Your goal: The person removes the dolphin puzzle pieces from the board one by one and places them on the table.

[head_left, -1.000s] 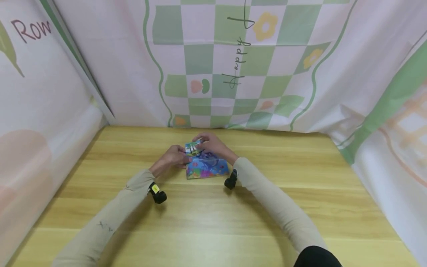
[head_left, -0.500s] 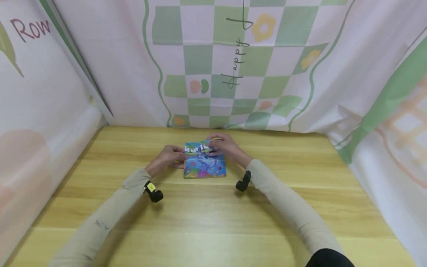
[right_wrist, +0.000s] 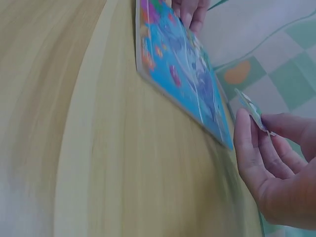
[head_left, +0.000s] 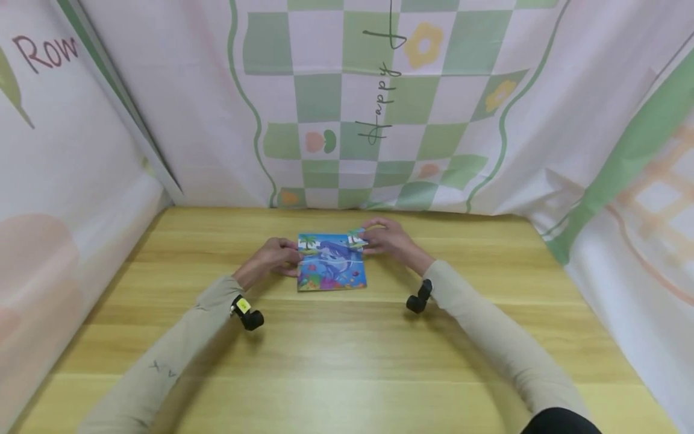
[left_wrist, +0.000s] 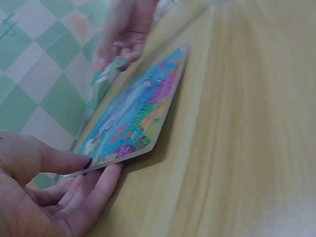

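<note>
A square dolphin picture board (head_left: 332,272), printed with sea plants and a palm tree, lies near the back of the table. My left hand (head_left: 273,256) pinches its left edge, thumb on top and fingers underneath; in the left wrist view, that edge is raised off the wood. Between the thumb and fingers of my right hand (head_left: 393,238) is a small, thin puzzle piece (head_left: 356,239) with a palm tree on it. The piece is over the board's upper right corner in the head view. From the right wrist, this puzzle piece (right_wrist: 252,111) looks tilted and apart from the board.
The wooden table (head_left: 336,355) reaches back to a checked fabric curtain (head_left: 368,120) close behind the board. White printed fabric walls stand at the left (head_left: 70,181) and right (head_left: 640,229). Both wrists carry small black cameras.
My right hand has moved right with the puzzle piece, from the board's upper left to its upper right corner, uncovering the dolphin. The left hand keeps its grip; the board has straightened slightly.
</note>
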A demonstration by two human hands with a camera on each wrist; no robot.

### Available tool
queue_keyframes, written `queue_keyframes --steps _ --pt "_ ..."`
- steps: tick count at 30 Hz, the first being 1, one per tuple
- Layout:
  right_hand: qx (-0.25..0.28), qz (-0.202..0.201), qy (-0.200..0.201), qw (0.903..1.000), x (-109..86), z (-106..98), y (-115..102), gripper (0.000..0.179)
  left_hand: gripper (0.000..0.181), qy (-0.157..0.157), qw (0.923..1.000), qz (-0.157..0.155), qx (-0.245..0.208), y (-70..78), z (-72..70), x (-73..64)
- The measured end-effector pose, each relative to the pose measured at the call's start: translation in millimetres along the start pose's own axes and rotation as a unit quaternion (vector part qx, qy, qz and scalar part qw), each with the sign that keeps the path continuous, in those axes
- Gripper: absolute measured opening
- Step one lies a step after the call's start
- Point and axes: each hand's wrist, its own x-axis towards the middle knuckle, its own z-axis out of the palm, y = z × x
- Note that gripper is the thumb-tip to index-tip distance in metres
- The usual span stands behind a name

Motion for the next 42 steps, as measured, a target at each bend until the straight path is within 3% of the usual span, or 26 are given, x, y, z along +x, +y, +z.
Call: queue_keyframes --steps 11,18,26,36,38,42 --pt "0.015 0.014 0.005 0.9998 -10.8 -35.5 -2.9 0.034 0.056 -0.014 0.9995 -0.023 -0.016 2.0 -10.2 4.9" --pt "-0.012 0.023 0.021 0.9994 -15.5 -54.9 -4.2 0.04 0.059 -0.017 0.9992 -0.029 -0.023 3.6 -12.9 7.7" --pt "-0.02 0.034 0.033 0.9987 -16.0 -65.7 -1.0 0.042 0.058 -0.023 0.9997 -0.004 0.006 2.3 -10.2 4.3" --pt "-0.027 0.026 0.034 0.9987 -13.0 -67.4 2.6 0.037 0.058 -0.014 0.9996 -0.014 0.019 4.0 -7.7 7.5" --pt "-0.042 0.019 0.041 0.9981 -11.3 -65.6 4.1 0.036 0.059 -0.01 0.9995 -0.019 0.022 5.0 -7.5 8.5" --pt "-0.145 -0.008 0.074 0.9866 -8.8 -60.7 6.1 0.03 0.058 -0.012 0.9992 -0.023 0.029 7.1 -7.7 9.4"
